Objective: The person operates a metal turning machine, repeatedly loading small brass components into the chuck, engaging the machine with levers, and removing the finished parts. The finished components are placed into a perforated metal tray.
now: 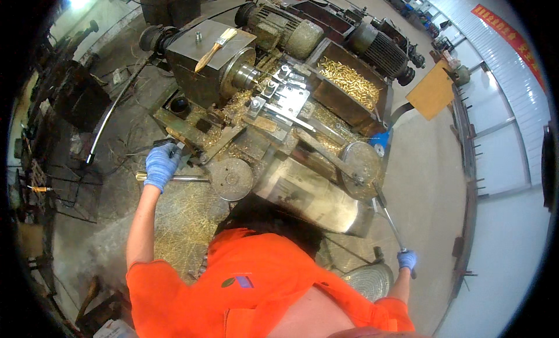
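My left hand (162,165), in a blue knit glove, is closed at the left front of a small metal lathe. A short dark handle (163,142) shows at its fingertips; its kind is partly hidden. Just below that hand lies a metal lever (189,178) joined to a round disc (231,179). Off to the right, my right hand (407,259), also gloved in blue, wraps round the end of a long metal lever (391,224). That lever runs up to a larger disc (361,170). Between the hands are the lathe's spindle nose (246,76) and its tool slide (288,93).
A wooden-handled brush (215,49) rests on the headstock (204,41). Many small brass parts (349,82) fill a metal tray (319,92) at the back right. Brass chips cover the machine bed and the floor at left. Electric motors (285,29) stand behind; a round stool (370,281) is at lower right.
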Demonstrator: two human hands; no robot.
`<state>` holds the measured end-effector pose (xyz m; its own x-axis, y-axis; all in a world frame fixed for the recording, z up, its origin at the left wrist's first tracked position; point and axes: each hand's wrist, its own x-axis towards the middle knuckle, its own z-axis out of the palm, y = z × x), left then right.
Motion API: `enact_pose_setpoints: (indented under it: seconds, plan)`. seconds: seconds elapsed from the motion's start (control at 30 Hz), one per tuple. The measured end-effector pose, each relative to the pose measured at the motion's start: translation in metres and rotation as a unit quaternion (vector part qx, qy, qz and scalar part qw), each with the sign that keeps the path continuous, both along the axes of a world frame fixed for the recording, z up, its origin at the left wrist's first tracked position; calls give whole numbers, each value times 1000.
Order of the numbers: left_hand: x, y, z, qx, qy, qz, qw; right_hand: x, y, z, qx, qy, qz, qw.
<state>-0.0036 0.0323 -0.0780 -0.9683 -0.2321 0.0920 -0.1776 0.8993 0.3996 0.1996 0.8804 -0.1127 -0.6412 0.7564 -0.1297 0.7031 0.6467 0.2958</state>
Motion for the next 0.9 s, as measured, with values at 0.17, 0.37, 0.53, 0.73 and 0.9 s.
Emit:
enact_pose_setpoints:
  seconds: [0.17,0.37,0.53,0.73,0.9]
  plan:
    - [-2,-2,-6,-10,5,6,1000,3,-8,-1,49,-9,23,999]
    - [-4,-6,-12,-1,23,2,1000,9,-3,-4,15,-6,9,1000]
    - [-2,-6,-13,14,35,4,999,10,-10,-4,9,-14,3,1000]
    - [0,2,3,1,33,9,999,19,-14,-6,19,6,4,1000]
    - [0,1,3,12,27,19,999,20,-11,-13,41,-45,19,998]
